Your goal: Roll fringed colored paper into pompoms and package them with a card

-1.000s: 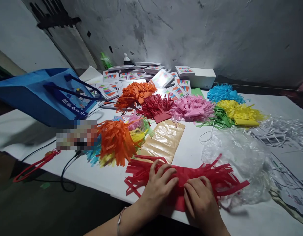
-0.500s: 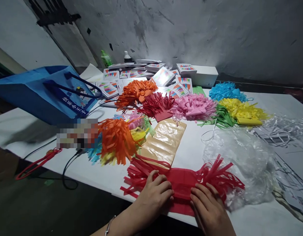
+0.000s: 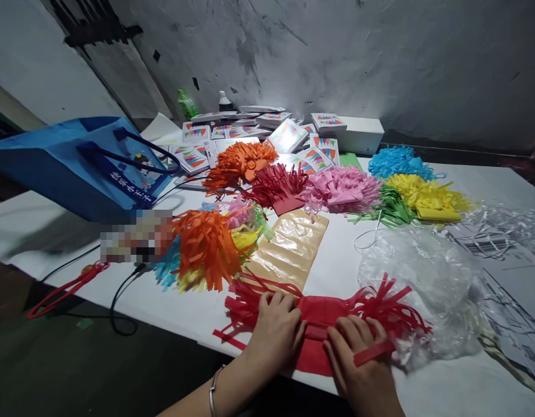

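Observation:
A red tissue paper tassel [image 3: 321, 310] lies across the near edge of the table, its middle uncut and its fringed ends spread to both sides. On the left part of its middle, my left hand [image 3: 278, 327] grips the paper with bent fingers, thumb side toward the centre. Opposite it, my right hand [image 3: 358, 347] pinches the paper at the right, and one red strip lies over its fingers. A narrow folded band crosses the sheet between both hands. The undersides of my fingertips are hidden.
Behind lie fringed tassels in orange [image 3: 243, 162], pink [image 3: 345, 188], blue [image 3: 400, 162] and yellow [image 3: 428, 197]. A brown envelope [image 3: 288, 246] touches the fringe's far side. Crumpled clear plastic [image 3: 419, 284] is at right, a blue gift bag [image 3: 71, 165] at left. Several printed packets [image 3: 288, 136] are heaped behind.
Both hands have shifted slightly, with the fingers more curled and my right hand moved inward to the left. A red strip now drapes over the right fingers.

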Demonstrator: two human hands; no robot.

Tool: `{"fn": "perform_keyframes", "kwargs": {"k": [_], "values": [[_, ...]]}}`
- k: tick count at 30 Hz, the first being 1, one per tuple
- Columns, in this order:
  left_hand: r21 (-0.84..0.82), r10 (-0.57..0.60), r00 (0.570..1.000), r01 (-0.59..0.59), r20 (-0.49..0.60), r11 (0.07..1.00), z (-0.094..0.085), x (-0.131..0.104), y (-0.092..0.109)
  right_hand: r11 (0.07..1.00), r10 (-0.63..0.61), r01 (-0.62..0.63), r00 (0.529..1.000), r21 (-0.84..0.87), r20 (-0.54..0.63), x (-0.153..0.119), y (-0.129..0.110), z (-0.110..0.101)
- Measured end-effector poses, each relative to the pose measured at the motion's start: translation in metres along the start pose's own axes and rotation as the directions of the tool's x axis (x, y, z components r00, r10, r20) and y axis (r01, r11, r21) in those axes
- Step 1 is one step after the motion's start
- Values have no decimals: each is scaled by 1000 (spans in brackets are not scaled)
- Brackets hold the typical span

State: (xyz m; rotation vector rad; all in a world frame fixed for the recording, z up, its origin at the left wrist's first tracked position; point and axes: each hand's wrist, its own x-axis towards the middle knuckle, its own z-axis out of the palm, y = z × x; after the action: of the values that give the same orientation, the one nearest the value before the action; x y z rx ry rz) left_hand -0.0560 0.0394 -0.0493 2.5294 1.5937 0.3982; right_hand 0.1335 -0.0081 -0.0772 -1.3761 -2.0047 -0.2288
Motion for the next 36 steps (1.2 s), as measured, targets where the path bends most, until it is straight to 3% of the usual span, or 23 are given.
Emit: {"fn": "perform_keyframes", "kwargs": {"k": [3, 5, 9, 12, 17, 22, 28, 32, 34, 36], "values": [[-22, 7, 1000, -8, -21, 1000, 1, -2, -3, 996, -84, 82, 996, 45, 27, -3, 2, 5], [-64, 75, 994, -80, -77, 995, 1, -4, -6, 994, -68, 65, 997, 93, 33, -1, 2, 5], [-114, 315, 924, -345, -217, 932, 3, -8, -9, 978, 1, -10, 999, 207, 45, 9, -3, -1], [-138, 365, 897, -406, -251, 903, 5, -9, -10, 984, -71, 60, 996, 167, 58, 14, -10, 2], [-127, 374, 888, -417, -267, 900, 11, -11, -17, 981, -149, 151, 988, 122, -33, -1, -1, 5], [-182, 342, 903, -393, -260, 901, 14, -20, -26, 975, -30, 31, 1000, 220, -6, -19, 17, -4], [-144, 149, 984, -162, -97, 976, 2, -21, -11, 971, 189, -205, 974, 123, 127, -10, 7, -4], [-58, 39, 996, -44, -74, 997, 2, -17, -3, 973, 229, -230, 963, -9, 145, -7, 2, 0], [-68, 93, 992, -99, -87, 993, 3, -16, -3, 977, 211, -212, 969, -2, 126, -8, 3, 1], [-92, 223, 970, -231, -93, 969, 3, -15, -6, 979, 200, -204, 973, 27, 112, -8, 4, 1]]}}
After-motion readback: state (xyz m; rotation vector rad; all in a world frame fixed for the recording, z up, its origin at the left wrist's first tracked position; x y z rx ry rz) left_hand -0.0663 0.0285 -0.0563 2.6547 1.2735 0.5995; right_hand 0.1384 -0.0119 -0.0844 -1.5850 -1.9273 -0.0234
